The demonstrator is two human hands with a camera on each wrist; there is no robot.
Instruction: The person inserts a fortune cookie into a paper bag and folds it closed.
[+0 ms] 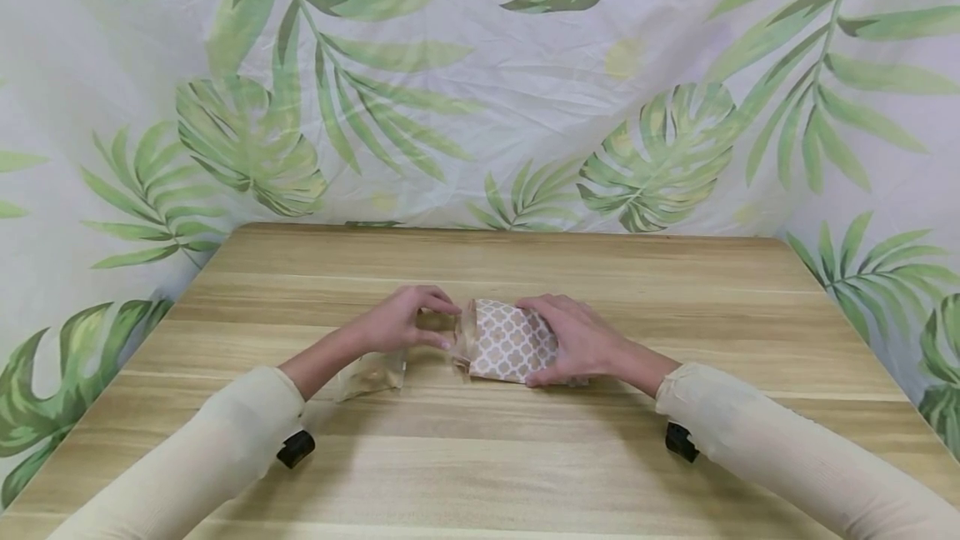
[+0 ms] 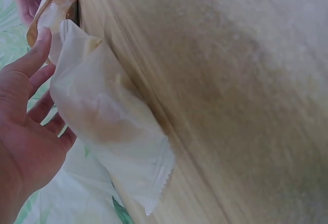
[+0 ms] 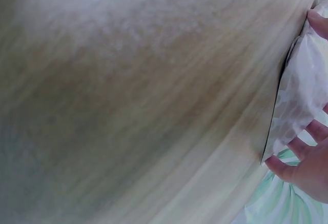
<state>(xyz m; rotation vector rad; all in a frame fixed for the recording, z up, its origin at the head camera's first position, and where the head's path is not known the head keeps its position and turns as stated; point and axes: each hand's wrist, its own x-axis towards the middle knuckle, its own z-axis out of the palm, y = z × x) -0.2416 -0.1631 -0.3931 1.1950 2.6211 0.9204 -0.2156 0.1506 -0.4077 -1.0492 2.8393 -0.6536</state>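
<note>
A tan paper bag point(image 1: 513, 342) with a white lattice pattern lies on the wooden table, its mouth facing left. My right hand point(image 1: 581, 342) holds its right part, thumb at the near edge and fingers over the far edge. Clear plastic wrapping point(image 1: 463, 336) shows at the mouth. There my left hand point(image 1: 405, 319) has its thumb and fingers apart, fingertips right at the wrapping. A translucent packet point(image 1: 371, 375) with a crimped end and something pale inside lies below the left wrist. In the left wrist view this packet point(image 2: 107, 106) overlaps the fingers.
The wooden table point(image 1: 480, 473) runs back to a leaf-printed cloth point(image 1: 525, 107) hanging behind it. Cream sleeves cover both forearms, and a black wrist device point(image 1: 296, 448) shows under the left cuff, another point(image 1: 681, 442) under the right.
</note>
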